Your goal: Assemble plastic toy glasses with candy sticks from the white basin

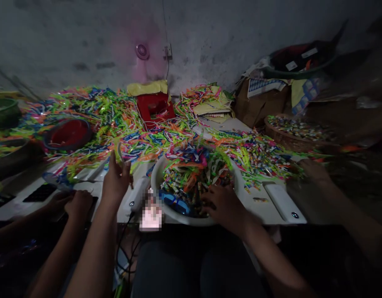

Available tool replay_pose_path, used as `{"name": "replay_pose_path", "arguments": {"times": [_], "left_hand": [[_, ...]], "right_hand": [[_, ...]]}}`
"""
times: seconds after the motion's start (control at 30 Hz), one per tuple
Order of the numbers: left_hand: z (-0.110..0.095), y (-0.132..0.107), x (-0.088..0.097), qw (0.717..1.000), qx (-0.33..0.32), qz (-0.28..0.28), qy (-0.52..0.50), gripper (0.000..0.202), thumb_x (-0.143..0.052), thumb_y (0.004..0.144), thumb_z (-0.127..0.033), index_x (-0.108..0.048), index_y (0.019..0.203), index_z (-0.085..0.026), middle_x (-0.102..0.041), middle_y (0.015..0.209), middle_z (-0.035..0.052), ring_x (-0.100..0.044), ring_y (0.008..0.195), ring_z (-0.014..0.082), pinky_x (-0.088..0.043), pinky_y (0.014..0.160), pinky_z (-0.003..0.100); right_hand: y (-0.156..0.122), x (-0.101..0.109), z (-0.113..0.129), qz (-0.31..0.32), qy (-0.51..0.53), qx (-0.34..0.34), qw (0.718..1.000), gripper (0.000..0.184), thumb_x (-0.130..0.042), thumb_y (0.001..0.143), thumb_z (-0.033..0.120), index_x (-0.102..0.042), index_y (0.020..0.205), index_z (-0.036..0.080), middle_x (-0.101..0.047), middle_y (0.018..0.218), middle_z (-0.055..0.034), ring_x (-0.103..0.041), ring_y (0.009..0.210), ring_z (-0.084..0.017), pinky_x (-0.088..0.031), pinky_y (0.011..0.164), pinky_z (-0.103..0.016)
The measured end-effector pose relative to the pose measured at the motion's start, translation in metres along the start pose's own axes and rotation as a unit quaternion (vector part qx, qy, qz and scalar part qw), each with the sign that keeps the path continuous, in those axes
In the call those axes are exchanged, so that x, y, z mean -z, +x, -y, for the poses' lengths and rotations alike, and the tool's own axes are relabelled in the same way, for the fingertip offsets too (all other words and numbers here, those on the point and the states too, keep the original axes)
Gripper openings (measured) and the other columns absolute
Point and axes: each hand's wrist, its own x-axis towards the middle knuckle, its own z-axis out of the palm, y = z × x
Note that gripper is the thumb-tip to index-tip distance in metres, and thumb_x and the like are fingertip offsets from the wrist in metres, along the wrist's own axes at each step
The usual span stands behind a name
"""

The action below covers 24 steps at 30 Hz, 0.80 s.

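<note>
While the right hand [223,203] is sunk, fingers curled, in the bowl [166,207], a strip [120,151] is pinched upright left of it by the left hand [116,180]; no writing can be read.

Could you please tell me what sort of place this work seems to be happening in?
Probably a small home workshop for hand assembly: a low white table heaped with bright neon strips, a white bowl of small pieces, against a bare stained wall.

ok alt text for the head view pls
The person's right hand digs into a white bowl of small colourful pieces, while the left hand lifts a pale strip. Neon paper strips cover the table; other people's hands work alongside.
</note>
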Motion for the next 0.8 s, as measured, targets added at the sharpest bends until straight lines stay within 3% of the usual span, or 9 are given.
{"name": "replay_pose_path", "arguments": {"times": [0.07,0.13,0.2,0.27,0.33,0.43,0.53,0.63,0.8], "left_hand": [[0.006,-0.001,0.002,0.993,-0.066,0.017,0.099,0.071,-0.065,0.074,-0.036,-0.039,0.136,-0.013,-0.054,0.127,0.0200,-0.053,0.113,0.0339,-0.038,0.096,0.048],[0.003,-0.020,-0.006,0.978,-0.155,0.104,0.098,0.055,-0.065,0.074,-0.031,-0.053,0.125,-0.016,-0.055,0.127,0.0180,-0.050,0.117,0.0329,-0.035,0.101,0.046],[-0.007,-0.047,-0.019,0.943,-0.229,0.239,0.043,0.036,-0.065,0.073,-0.026,-0.065,0.109,-0.023,-0.064,0.113,0.0124,-0.057,0.108,0.0281,-0.040,0.096,0.040],[-0.019,-0.071,-0.031,0.922,-0.256,0.291,0.018,0.027,-0.069,0.069,-0.020,-0.070,0.095,-0.027,-0.068,0.094,0.0084,-0.061,0.092,0.0253,-0.044,0.087,0.036],[-0.029,-0.082,-0.037,0.924,-0.256,0.284,0.020,0.027,-0.069,0.066,-0.015,-0.071,0.090,-0.028,-0.065,0.081,0.0058,-0.060,0.083,0.0241,-0.044,0.083,0.035],[-0.043,-0.082,-0.034,0.929,-0.253,0.266,0.041,0.027,-0.064,0.069,-0.010,-0.071,0.088,-0.028,-0.062,0.081,0.0052,-0.056,0.084,0.0240,-0.040,0.083,0.036],[-0.055,-0.080,-0.022,0.925,-0.270,0.261,0.064,0.031,-0.057,0.074,-0.007,-0.072,0.090,-0.029,-0.060,0.093,0.0060,-0.052,0.094,0.0243,-0.035,0.087,0.038],[-0.059,-0.086,-0.020,0.921,-0.296,0.228,0.105,0.034,-0.050,0.081,-0.010,-0.072,0.097,-0.030,-0.054,0.099,0.0076,-0.047,0.097,0.0241,-0.033,0.085,0.039],[-0.049,-0.112,-0.038,0.935,-0.262,0.215,0.109,0.041,-0.048,0.083,-0.013,-0.065,0.115,-0.030,-0.057,0.075,0.0055,-0.051,0.073,0.0209,-0.036,0.067,0.032]], "right_hand": [[0.005,-0.003,0.007,0.002,-0.038,0.005,0.999,0.029,-0.066,0.076,0.019,-0.066,0.105,0.024,-0.063,0.103,-0.0079,-0.057,0.100,-0.028,-0.035,0.083,-0.039],[0.010,-0.007,0.012,-0.002,-0.047,0.014,0.999,0.031,-0.061,0.076,0.010,-0.065,0.103,0.023,-0.064,0.101,-0.0079,-0.058,0.097,-0.026,-0.035,0.082,-0.038],[0.013,-0.009,0.013,-0.007,-0.036,0.020,0.999,0.024,-0.058,0.077,0.008,-0.066,0.095,0.021,-0.066,0.095,-0.0070,-0.060,0.091,-0.024,-0.035,0.082,-0.037],[0.014,-0.009,0.012,-0.018,-0.024,0.021,0.999,0.012,-0.058,0.079,0.012,-0.064,0.088,0.018,-0.067,0.089,-0.0063,-0.061,0.088,-0.023,-0.035,0.081,-0.036],[0.010,-0.009,0.008,-0.044,0.001,0.006,0.999,0.004,-0.059,0.082,0.020,-0.060,0.084,0.018,-0.066,0.082,-0.0051,-0.061,0.082,-0.023,-0.037,0.077,-0.035],[0.000,-0.014,-0.001,-0.123,0.178,-0.071,0.974,0.017,-0.058,0.083,0.037,-0.052,0.081,0.021,-0.059,0.066,-0.0001,-0.057,0.063,-0.019,-0.040,0.062,-0.031],[-0.010,-0.020,-0.008,-0.171,0.438,-0.138,0.872,0.029,-0.060,0.080,0.048,-0.043,0.079,0.024,-0.055,0.062,0.0035,-0.055,0.056,-0.015,-0.043,0.056,-0.027],[-0.017,-0.025,-0.003,-0.154,0.593,-0.132,0.779,0.033,-0.060,0.078,0.051,-0.045,0.090,0.024,-0.056,0.064,0.0038,-0.054,0.055,-0.014,-0.044,0.055,-0.027],[-0.020,-0.034,0.022,-0.096,0.615,-0.177,0.762,0.050,-0.056,0.077,0.061,-0.057,0.109,0.022,-0.060,0.071,0.0000,-0.057,0.066,-0.017,-0.046,0.060,-0.027]]}}
